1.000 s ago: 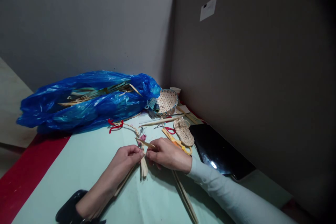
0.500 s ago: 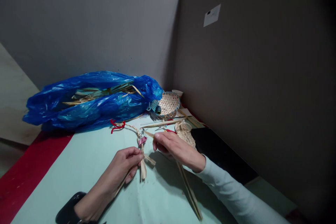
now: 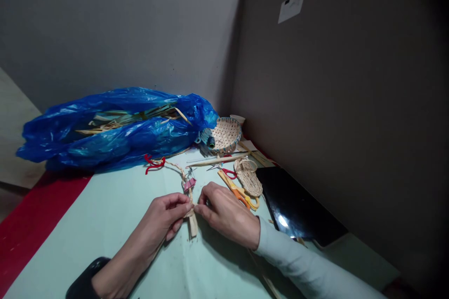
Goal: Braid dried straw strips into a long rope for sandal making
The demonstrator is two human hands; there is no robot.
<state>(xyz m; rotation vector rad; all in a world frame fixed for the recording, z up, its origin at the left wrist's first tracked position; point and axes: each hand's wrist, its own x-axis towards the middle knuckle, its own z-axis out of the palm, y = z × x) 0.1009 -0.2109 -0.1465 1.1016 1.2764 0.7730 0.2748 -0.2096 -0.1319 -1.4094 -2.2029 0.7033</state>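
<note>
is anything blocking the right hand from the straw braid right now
Nothing visible does: the right hand has its fingers right at the braid, opposite the left hand. The pink clip sits farther up the braid; the orange-yellow scissors lie off right.

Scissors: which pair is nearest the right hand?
The yellow-and-orange scissors, lying just beyond the right hand. The red-handled scissors lie farther from the hand, toward the woven basket.

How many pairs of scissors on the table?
2: red-handled scissors, left of the woven straw oval; yellow-and-orange-handled scissors, between that oval and the right hand. Others might be hidden behind the blue plastic bag.
</note>
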